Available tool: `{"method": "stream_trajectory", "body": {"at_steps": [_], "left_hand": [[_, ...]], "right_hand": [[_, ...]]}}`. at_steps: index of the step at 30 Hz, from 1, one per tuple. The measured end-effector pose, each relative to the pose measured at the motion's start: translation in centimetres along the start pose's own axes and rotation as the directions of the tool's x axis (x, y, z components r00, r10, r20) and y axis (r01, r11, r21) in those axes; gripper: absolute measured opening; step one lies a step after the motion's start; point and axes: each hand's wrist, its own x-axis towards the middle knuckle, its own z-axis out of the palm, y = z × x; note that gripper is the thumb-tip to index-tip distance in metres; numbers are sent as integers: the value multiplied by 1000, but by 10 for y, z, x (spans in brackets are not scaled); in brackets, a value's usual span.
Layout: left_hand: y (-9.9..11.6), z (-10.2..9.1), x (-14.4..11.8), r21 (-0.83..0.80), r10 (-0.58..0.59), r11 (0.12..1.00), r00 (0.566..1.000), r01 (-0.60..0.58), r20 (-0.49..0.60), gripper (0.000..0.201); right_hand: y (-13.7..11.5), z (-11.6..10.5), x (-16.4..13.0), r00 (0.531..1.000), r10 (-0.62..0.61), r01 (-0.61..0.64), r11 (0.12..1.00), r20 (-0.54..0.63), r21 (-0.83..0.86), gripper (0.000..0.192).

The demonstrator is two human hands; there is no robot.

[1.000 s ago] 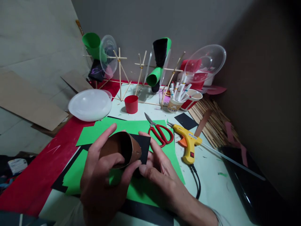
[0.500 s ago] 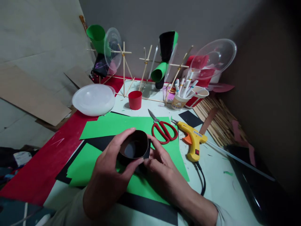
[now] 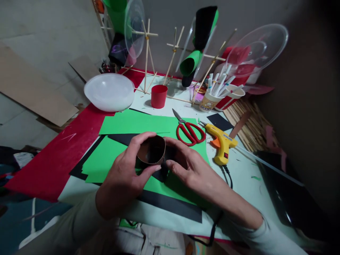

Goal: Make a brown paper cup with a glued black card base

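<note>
Here's the brown cup (image 3: 145, 146), right at the centre of the dial, held above a green sheet (image 3: 102, 161), mouth tipped up toward us! Its wall closes in a full ring, so the rolling looks done. The left hand (image 3: 123, 173) has it snugly, thumb near, fingers around the far side. The right hand (image 3: 191, 164) curves in at three o'clock, fingertips at the rim, thumb apart; whether it pinches anything, I can't tell. Black card (image 3: 161, 174) shows down at five, and whether it's joined to the cup is hidden, so that fixing may well be left to do. Inside the brown cup? Too dark to call!

Out to two o'clock, scissors (image 3: 190, 132) lie untouched; at three, the glue gun (image 3: 223, 143) rests on its side, no hand on it. Up at twelve, a red cup (image 3: 158, 97) stands with its ring complete, contents out of sight. Between one and two, a paper cup (image 3: 208, 103) bristles with white sticks (image 3: 219, 85)! Just behind, a red-and-white cup (image 3: 231, 101), contents unclear.
</note>
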Motion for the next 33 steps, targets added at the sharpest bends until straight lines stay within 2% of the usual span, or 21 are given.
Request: {"method": "stream_trajectory", "body": {"at_steps": [4,7,10,12,15,18,20,22,25,28,30,33], "left_hand": [[2,0,-4,-43,23,999,1000,-23,5,62],[2,1,-4,-33,93,995,993,-90,72,62],[3,4,-3,46,186,980,973,-194,137,62],[3,5,-2,74,182,978,974,-194,137,63],[5,6,-2,87,140,985,982,-152,129,63],[7,7,-3,92,159,981,978,-172,136,65],[7,8,-3,102,165,978,976,-180,143,68],[7,9,-2,119,156,978,978,-173,142,72],[2,5,-1,142,139,977,980,-160,144,78],[-9,-9,-2,124,79,988,989,-95,126,80],[-18,-23,-4,202,34,978,995,-51,89,73],[-32,-45,-10,457,60,885,995,-92,84,50]], "right_hand": [[0,-4,4,997,-75,78,990,23,-118,55],[-3,-11,4,987,-163,157,944,4,-291,57],[-10,-25,0,956,-288,237,875,-59,-422,46],[-16,-35,-3,939,-340,286,864,-60,-414,37],[-23,-44,-6,903,-426,416,830,59,-371,31],[-23,-41,-6,840,-502,540,738,206,-405,28],[-20,-37,-6,810,-520,584,681,270,-442,21],[-18,-34,-5,802,-516,596,646,302,-478,16],[-18,-32,-5,815,-471,578,629,337,-519,15],[-21,-33,-5,830,-426,558,629,360,-541,15],[-22,-33,-5,837,-411,548,635,362,-546,15],[-21,-33,-3,835,-412,550,641,365,-535,14]]}}
